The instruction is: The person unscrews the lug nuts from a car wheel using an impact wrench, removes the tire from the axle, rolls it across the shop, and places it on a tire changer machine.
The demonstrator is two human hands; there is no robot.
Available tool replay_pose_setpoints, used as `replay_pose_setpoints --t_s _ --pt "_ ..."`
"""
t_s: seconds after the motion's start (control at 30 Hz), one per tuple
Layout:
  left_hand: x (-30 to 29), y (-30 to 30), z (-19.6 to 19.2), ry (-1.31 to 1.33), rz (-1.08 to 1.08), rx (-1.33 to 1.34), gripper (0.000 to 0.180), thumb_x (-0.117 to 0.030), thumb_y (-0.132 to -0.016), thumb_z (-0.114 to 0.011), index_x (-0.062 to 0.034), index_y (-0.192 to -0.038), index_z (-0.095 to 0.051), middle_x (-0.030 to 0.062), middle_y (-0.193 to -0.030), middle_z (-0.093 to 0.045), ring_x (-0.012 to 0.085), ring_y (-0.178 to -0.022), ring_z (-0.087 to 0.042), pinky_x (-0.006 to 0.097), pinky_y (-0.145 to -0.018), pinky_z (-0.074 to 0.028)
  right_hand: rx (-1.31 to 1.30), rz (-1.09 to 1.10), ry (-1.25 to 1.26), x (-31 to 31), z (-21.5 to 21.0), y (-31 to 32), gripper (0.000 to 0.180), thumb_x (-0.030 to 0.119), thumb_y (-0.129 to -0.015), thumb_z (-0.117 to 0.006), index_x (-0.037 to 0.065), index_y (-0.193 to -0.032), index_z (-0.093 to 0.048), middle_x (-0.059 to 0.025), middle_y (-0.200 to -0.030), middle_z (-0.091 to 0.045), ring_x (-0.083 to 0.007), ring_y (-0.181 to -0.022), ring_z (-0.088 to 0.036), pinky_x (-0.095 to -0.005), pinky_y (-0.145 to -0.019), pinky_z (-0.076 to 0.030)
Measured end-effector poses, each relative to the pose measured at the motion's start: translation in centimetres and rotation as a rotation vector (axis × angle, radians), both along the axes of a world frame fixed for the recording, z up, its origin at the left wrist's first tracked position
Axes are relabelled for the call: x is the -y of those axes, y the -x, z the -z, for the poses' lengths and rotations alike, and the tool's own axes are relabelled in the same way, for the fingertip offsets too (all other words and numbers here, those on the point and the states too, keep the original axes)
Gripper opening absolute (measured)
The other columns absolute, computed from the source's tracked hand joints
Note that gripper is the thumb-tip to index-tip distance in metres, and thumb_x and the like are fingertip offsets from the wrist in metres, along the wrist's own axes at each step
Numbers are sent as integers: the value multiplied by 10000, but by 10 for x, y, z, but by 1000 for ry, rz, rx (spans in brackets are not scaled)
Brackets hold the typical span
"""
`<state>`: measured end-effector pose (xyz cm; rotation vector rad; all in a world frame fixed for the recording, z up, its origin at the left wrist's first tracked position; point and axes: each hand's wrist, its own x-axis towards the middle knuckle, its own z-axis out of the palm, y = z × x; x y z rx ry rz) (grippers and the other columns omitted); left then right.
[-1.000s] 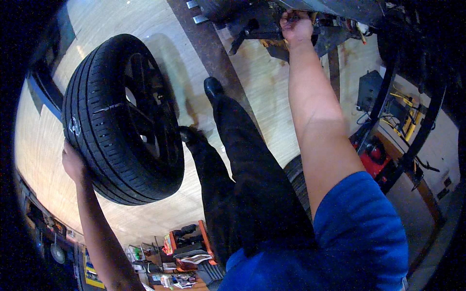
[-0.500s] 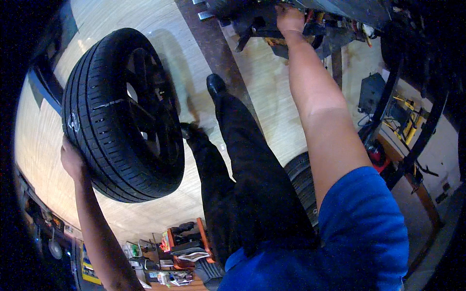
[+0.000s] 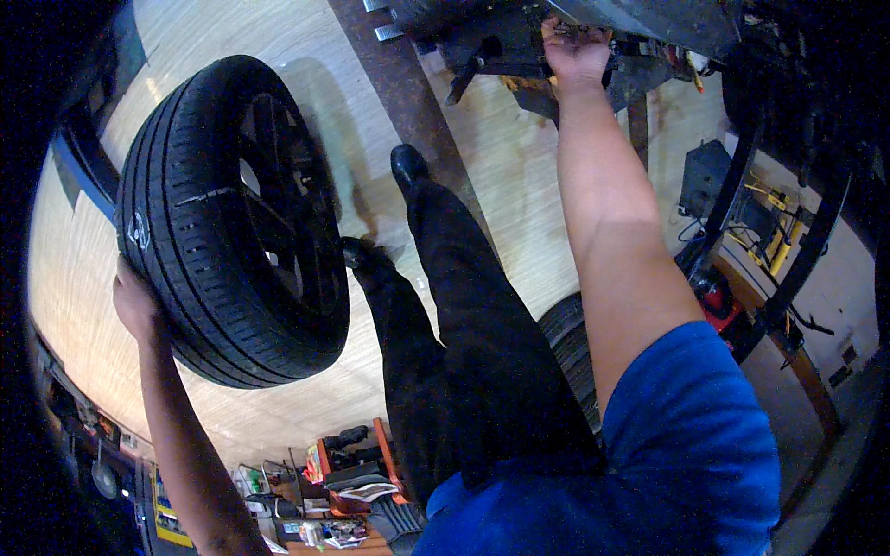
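Tyre (image 3: 232, 222) stands upright at my left, steadied only by my left hand (image 3: 137, 301) flat against its tread; it could tip or roll off. My right hand (image 3: 575, 48) clutches the car's underside (image 3: 519, 37) far ahead.

Black ribbed rubber tyre (image 3: 232, 232) with white chalk mark; black spoked wheel rim (image 3: 283, 232); pale wood-grain floor (image 3: 519, 185); black trousers (image 3: 473, 343); blue short sleeve (image 3: 686, 435).
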<state>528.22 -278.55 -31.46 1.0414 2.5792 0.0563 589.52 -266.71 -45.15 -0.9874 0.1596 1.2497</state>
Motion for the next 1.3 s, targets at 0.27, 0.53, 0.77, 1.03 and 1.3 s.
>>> replay_pose_setpoints --t_s 0.27,0.53,0.77,1.03,1.3 --pt "-3 7 5 21 -26 37 648 -489 -853 -349 91 -1037 -572 279 -1054 -572 383 -996 -543 414 -873 -378 2144 -916 563 -20 56 -38 183 235 -913 -368 99 -890 -489 -43 -766 -483 -147 -614 -438 -234 -450 -313" --pt "-3 7 4 27 45 7 627 -471 -865 -335 71 -1085 -561 265 -1090 -563 380 -1035 -528 414 -892 -371 2308 -1122 600 -32 47 -23 172 230 -899 -383 99 -889 -494 -47 -781 -494 -156 -628 -442 -242 -458 -319" --pt "-2 9 6 -7 61 57 607 -444 -878 -323 73 -1102 -548 264 -1115 -550 379 -1058 -514 409 -901 -365 2251 -1082 543 -29 45 -32 164 226 -886 -396 98 -889 -498 -51 -795 -504 -164 -640 -446 -249 -464 -325" --pt "-7 0 0 21 15 78 602 -438 -871 -341 94 -1039 -566 280 -1033 -577 390 -976 -543 417 -855 -379 594 -323 229 7 41 -59 155 221 -872 -411 98 -889 -504 -56 -811 -515 -173 -654 -450 -257 -472 -331" --pt "-6 3 -2 79 38 18 623 -454 -864 -315 87 -1036 -570 274 -1059 -569 398 -991 -537 426 -849 -382 21 136 2 22 -46 18 171 253 -791 -487 115 -880 -534 -39 -838 -561 -176 -638 -453 -293 -467 -324"
